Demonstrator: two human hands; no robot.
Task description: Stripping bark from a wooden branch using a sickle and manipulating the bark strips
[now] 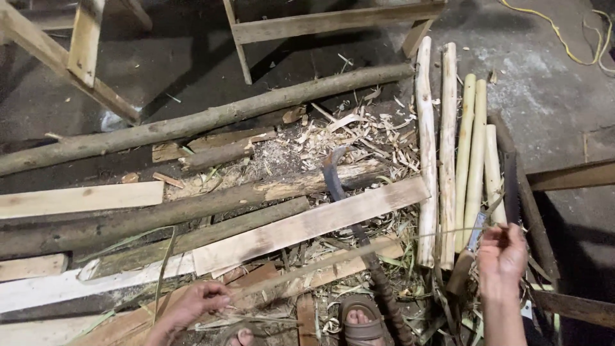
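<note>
Bamboo, a thin pale strip (359, 255) of it, runs slantwise between my hands above the planks and shavings. My left hand (195, 302) is curled shut around the strip's low end near my sandalled foot (360, 322); my right hand (501, 255) pinches the upper end closed between thumb and fingers, just beside the peeled poles (471, 160). To do this well I judge I should keep the strip taut and level, grip lightly enough that it slides without its edge cutting me, and keep it clear of the curved sickle blade (333, 173) lying across the plank (307, 224). The small knife (475, 232) by my right hand lies within reach, so I would mind its edge too
</note>
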